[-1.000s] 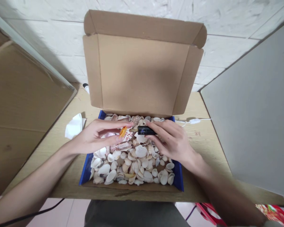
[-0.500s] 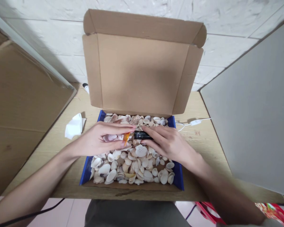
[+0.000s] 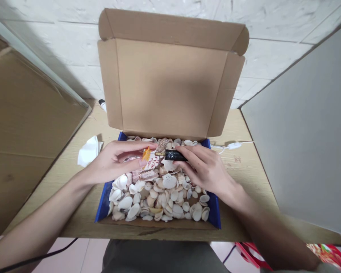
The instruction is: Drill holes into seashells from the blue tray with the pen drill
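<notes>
Head view. An open cardboard box [image 3: 170,87], its lid standing upright against the white wall, rests on a wooden table [image 3: 244,167]. The blue-edged tray [image 3: 104,201] of the box is filled with loose seashells [image 3: 161,197] — mostly pale, some reddish-patterned, heaped in several layers. A crumpled tissue [image 3: 88,151] lies on the table just left of the box; a white cable [image 3: 233,145] runs off to the right.

The left hand [image 3: 116,163] hovers over the far part of the shell heap, thumb and fingertips closed on a small orange shell [image 3: 146,154]. The right hand [image 3: 207,168] meets it from the other side, fingers wrapped around a short black tube [image 3: 174,155] whose fine nozzle points at the orange shell; whether the tip touches the shell cannot be told.

Handling, as a judgement: the orange shell appears very light, rigid and thin-walled — likely brittle at its margin and smooth enough to slip. A pinch across the two flat faces, near the thicker hinge end, should hold it without loading the edge. The black tube looks light and stiff; a pencil-style grip close to the nozzle would give the finest control. The surrounding shells are loose and would shift if pressed.
</notes>
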Tool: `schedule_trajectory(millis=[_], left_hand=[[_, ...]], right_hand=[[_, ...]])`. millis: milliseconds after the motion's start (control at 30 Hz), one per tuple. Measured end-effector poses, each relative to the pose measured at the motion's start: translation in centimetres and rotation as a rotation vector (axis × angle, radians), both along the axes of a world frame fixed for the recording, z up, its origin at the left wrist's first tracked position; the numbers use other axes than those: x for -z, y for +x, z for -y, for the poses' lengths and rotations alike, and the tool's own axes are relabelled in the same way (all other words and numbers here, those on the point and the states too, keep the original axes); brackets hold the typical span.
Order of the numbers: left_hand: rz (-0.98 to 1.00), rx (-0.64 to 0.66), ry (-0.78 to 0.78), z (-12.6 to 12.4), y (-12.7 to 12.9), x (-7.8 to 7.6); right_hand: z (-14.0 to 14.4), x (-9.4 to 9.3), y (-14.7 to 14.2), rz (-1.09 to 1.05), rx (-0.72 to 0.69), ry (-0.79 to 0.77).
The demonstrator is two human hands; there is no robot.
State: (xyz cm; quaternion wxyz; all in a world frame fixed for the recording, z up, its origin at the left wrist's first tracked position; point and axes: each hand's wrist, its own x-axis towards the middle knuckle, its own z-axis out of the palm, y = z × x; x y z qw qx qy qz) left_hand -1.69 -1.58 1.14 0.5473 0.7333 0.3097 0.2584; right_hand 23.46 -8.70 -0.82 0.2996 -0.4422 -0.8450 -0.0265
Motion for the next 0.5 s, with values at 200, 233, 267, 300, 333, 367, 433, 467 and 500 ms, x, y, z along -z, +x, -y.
schedule_trajectory(millis=[200, 233, 267, 300, 333, 367, 433, 467, 500], left_hand=[[0.011, -0.043, -0.205, -0.25, -0.38, 0.06], [0.014, -0.043, -0.223, -0.29, -0.49, 0.21], [0.023, -0.042, -0.239, -0.33, -0.59, 0.36], [0.033, -0.035, -0.255, -0.36, -0.66, 0.49], [0.045, -0.024, -0.268, -0.39, -0.7, 0.58], [0.057, -0.012, -0.279, -0.4, -0.72, 0.63], [0.071, 0.004, -0.291, -0.43, -0.71, 0.63], [0.073, 0.005, -0.291, -0.44, -0.69, 0.6], [0.07, 0.002, -0.29, -0.46, -0.69, 0.57]], right_hand=[[0.02, 0.25, 0.1, -0.033, 0.055, 0.035], [0.03, 0.32, 0.14, -0.034, 0.062, 0.041], [0.04, 0.37, 0.18, -0.033, 0.066, 0.044], [0.05, 0.41, 0.22, -0.032, 0.066, 0.045], [0.06, 0.43, 0.25, -0.032, 0.066, 0.047], [0.06, 0.43, 0.26, -0.032, 0.064, 0.049], [0.05, 0.39, 0.27, -0.031, 0.064, 0.05], [0.05, 0.36, 0.26, -0.031, 0.063, 0.052], [0.04, 0.33, 0.25, -0.03, 0.062, 0.053]])
